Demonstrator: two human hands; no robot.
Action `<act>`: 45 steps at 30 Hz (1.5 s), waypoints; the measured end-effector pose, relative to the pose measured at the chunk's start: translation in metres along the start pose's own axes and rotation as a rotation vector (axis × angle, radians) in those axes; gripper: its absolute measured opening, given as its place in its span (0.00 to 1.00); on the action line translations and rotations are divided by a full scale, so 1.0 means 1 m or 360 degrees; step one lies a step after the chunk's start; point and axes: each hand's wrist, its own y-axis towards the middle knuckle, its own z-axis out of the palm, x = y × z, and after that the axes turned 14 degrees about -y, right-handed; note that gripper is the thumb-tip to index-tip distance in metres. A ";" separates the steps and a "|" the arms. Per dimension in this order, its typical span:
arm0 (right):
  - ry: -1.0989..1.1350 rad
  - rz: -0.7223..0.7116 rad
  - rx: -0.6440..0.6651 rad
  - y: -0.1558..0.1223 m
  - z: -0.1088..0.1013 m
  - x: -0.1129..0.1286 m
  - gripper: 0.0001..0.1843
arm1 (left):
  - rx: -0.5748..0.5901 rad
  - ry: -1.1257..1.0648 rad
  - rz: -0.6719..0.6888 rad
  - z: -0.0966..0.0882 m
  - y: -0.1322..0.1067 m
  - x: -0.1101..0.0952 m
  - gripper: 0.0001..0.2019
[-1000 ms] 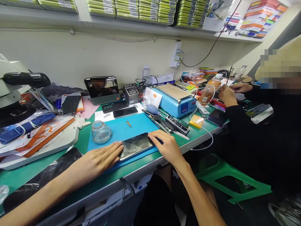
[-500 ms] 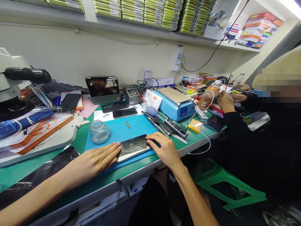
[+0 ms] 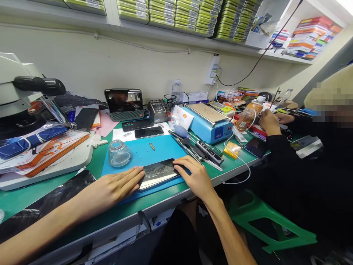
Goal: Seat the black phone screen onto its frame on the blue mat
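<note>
A phone with a reflective glass face lies on the blue mat near the bench's front edge. My left hand lies flat on the mat, fingers stretched out, its fingertips touching the phone's left end. My right hand rests palm down at the phone's right end, fingers loosely apart and touching that edge. Neither hand grips anything.
A small glass jar stands on the mat's left. Tweezers and pens lie to the right, by a blue heating plate. A microscope and packaging sit at the left. Another person's hands work at the far right; a green stool stands below.
My hands and the phone stay put. The view has shifted slightly to the left and downward, so everything sits a little further right in the picture.
</note>
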 end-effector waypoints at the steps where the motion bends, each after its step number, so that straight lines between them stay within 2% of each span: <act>1: 0.0003 0.0003 0.0004 0.000 0.000 0.000 0.08 | -0.0006 0.0000 0.0003 -0.001 0.001 0.000 0.22; 5: 0.0033 0.0035 0.0021 0.000 -0.001 0.001 0.09 | -0.0031 0.0000 0.0009 -0.004 0.005 0.000 0.22; 10: 0.0167 0.0126 0.0038 0.001 -0.005 0.001 0.16 | -0.0059 -0.0038 -0.0036 -0.004 0.004 0.001 0.22; 17: 0.0246 0.0191 0.0071 0.000 -0.006 0.000 0.16 | -0.0143 -0.0124 -0.0114 -0.005 0.006 0.000 0.21; 22: 0.0311 0.0223 0.0166 0.007 -0.007 -0.007 0.18 | -0.0257 -0.0375 -0.0353 0.002 0.006 0.003 0.20; 27: 0.0296 0.0184 0.0404 0.016 -0.013 -0.011 0.22 | -0.0288 -0.0640 -0.0542 0.016 0.003 0.008 0.19; 30: 0.0182 0.0125 0.0466 0.013 -0.014 -0.009 0.17 | -0.0260 -0.0676 -0.0559 0.018 0.003 0.010 0.17; 33: 0.0114 0.0108 0.0468 0.008 -0.015 -0.009 0.31 | -0.0177 -0.0740 -0.0646 0.016 0.000 0.008 0.16; 37: 0.0111 0.0097 0.0466 0.007 -0.015 -0.012 0.33 | -0.0070 -0.0724 -0.0737 0.017 -0.003 0.002 0.29; 39: 0.0118 0.0087 0.0460 0.008 -0.015 -0.014 0.32 | -0.0065 -0.0702 -0.0699 0.019 -0.004 -0.001 0.31; 42: 0.0126 0.0085 0.0443 0.007 -0.014 -0.014 0.24 | -0.0050 -0.0754 -0.0715 0.020 -0.005 -0.003 0.28; 45: 0.0134 0.0132 0.0446 0.007 -0.014 -0.013 0.26 | 0.0010 -0.0941 -0.0794 0.019 -0.005 -0.001 0.22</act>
